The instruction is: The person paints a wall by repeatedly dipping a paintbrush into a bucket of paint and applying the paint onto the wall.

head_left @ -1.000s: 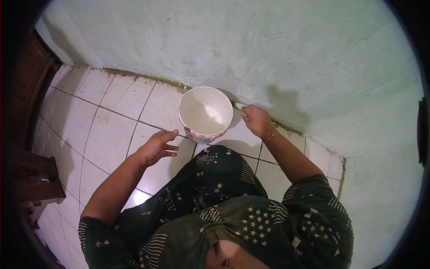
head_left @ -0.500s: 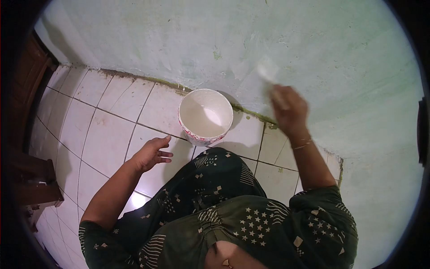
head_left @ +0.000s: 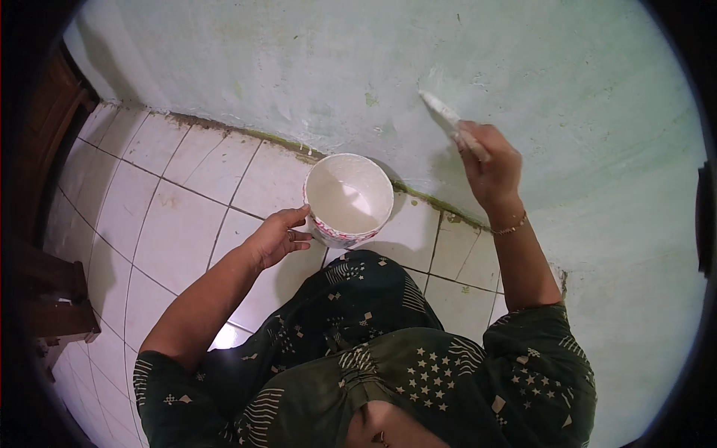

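A round white paint bucket (head_left: 349,200), seemingly red-patterned outside, stands on tiles.

I wear a dark green garment (head_left: 388,358) with short sleeves that end above the elbow. The fabric carries a pale printed pattern: small stars, dots, little squares and fan-shaped groups of curved stripes. The left sleeve (head_left: 160,381) shows stripes and small squares near its hem. The right sleeve (head_left: 545,351) shows stars and a striped fan shape. The same cloth covers my lap and knees. My forearms and both hands are bare. A thin gold-coloured chain bracelet (head_left: 510,226) sits on my right wrist. My left wrist carries nothing.
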A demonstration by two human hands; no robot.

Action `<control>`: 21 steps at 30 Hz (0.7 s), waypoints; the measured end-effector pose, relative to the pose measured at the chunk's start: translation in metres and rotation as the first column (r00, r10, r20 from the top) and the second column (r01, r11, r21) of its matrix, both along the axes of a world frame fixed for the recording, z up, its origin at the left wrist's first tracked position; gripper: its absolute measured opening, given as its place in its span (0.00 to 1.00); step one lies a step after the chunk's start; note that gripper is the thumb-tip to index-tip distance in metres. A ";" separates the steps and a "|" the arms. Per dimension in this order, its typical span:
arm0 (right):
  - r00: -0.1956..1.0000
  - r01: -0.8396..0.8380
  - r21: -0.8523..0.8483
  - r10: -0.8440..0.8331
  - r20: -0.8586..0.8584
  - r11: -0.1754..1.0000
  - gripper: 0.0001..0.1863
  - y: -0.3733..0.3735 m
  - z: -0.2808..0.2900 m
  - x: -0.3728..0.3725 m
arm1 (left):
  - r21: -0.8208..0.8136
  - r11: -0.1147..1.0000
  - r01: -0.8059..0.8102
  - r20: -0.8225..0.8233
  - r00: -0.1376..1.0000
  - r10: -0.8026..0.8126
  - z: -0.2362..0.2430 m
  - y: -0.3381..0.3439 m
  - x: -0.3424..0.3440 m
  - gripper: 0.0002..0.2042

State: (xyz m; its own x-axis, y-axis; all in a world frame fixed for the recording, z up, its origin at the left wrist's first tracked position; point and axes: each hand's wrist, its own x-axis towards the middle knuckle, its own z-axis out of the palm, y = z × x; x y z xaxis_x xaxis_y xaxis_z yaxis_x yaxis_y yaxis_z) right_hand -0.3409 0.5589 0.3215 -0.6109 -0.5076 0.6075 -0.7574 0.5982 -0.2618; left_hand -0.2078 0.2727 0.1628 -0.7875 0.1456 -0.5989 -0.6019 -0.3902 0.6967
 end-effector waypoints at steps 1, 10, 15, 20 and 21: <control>0.999 0.049 -0.100 -0.049 0.000 0.994 0.08 -0.004 0.006 0.006 | 0.045 0.999 0.017 -0.016 1.000 -0.017 -0.004 -0.002 -0.002 0.33; 0.911 -0.096 0.215 -0.001 0.412 0.972 0.06 0.003 -0.133 -0.043 | 0.133 0.989 -0.059 0.050 0.997 0.053 -0.003 0.012 -0.018 0.31; 0.982 -0.129 0.018 0.125 0.145 0.992 0.08 -0.010 -0.088 -0.055 | 0.190 0.961 -0.199 0.139 0.975 0.174 -0.010 0.012 -0.017 0.39; 0.999 -0.042 0.040 0.041 0.022 0.998 0.07 -0.029 -0.061 -0.003 | -0.033 0.949 -0.315 0.110 0.942 0.317 -0.006 -0.032 -0.009 0.58; 0.998 0.003 0.104 -0.010 0.062 0.995 0.07 -0.034 -0.065 0.003 | -0.049 0.950 -0.308 0.113 0.944 0.312 -0.010 -0.048 -0.005 0.59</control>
